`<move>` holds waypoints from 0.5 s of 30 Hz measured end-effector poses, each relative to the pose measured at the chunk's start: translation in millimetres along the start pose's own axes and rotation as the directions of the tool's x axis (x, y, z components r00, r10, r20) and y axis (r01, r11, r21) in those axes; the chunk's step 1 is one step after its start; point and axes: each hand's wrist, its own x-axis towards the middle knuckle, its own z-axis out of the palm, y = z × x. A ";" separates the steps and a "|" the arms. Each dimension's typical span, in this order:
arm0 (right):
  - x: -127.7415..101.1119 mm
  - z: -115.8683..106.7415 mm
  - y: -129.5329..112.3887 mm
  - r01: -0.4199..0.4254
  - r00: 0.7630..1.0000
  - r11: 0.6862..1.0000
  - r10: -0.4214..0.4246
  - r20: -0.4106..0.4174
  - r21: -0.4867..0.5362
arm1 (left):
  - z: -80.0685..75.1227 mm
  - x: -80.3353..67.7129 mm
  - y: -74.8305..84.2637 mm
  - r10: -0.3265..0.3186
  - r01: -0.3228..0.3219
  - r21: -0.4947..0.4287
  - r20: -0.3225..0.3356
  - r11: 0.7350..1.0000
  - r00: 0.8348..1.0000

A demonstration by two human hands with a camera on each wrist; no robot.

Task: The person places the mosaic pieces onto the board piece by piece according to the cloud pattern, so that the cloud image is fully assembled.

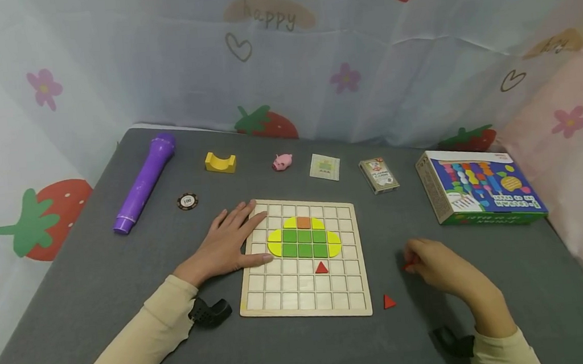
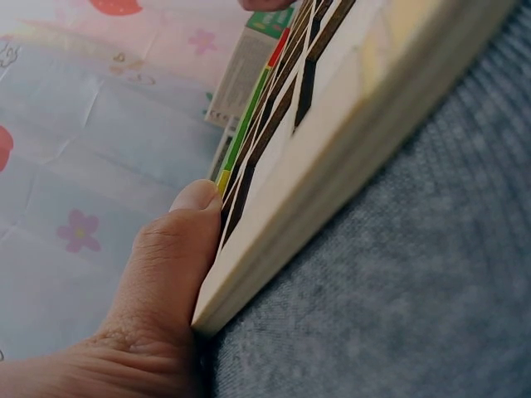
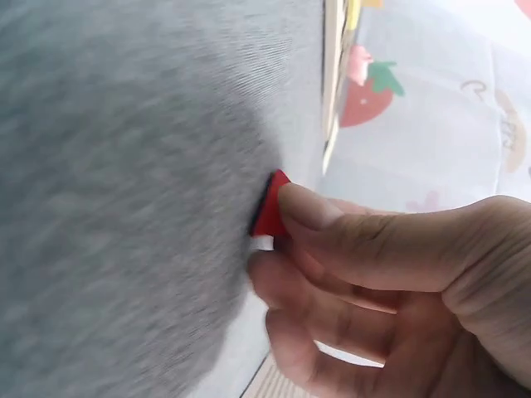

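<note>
My left hand (image 1: 226,243) lies with spread, straight fingers on the left edge of a wooden grid board (image 1: 290,301). In the left wrist view its thumb (image 2: 170,257) rests against the board's side. Right of the board, my right hand (image 1: 439,267) pinches a red triangle tile (image 3: 270,209) between thumb and fingers, close to the cloth. On the grid sit green square tiles (image 1: 304,236), yellow rounded tiles (image 1: 274,243) and an orange square tile (image 1: 303,223). One red triangle (image 1: 321,268) is on the grid below the green ones. Another red triangle (image 1: 389,302) lies beside the board's lower right corner.
Behind the board stand a yellow curved block (image 1: 220,163), a pink pig figure (image 1: 282,162), a pattern card (image 1: 324,167) and a card deck (image 1: 379,175). A purple microphone (image 1: 144,184) and poker chip (image 1: 187,201) lie left. A colourful box (image 1: 482,187) stands right.
</note>
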 end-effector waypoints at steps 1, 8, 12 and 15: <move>1.5 -0.2 -1.0 0.008 1.000 1.000 -0.008 -0.001 -0.004 | 0.1 0.0 -0.1 0.000 0.000 0.003 0.000 1.000 1.000; 15.9 -5.9 -14.1 0.080 0.995 0.997 -0.081 -0.055 -0.016 | 1.7 0.8 -0.8 0.001 -0.001 0.012 0.001 1.000 1.000; 26.6 -7.2 -28.3 0.130 0.987 0.990 -0.134 -0.091 -0.048 | 1.6 1.1 -1.6 0.004 -0.004 0.019 -0.006 1.000 1.000; 35.2 -6.2 -40.8 0.179 0.978 0.982 -0.184 -0.099 -0.056 | 1.0 0.1 -1.9 0.004 -0.004 0.016 -0.004 1.000 1.000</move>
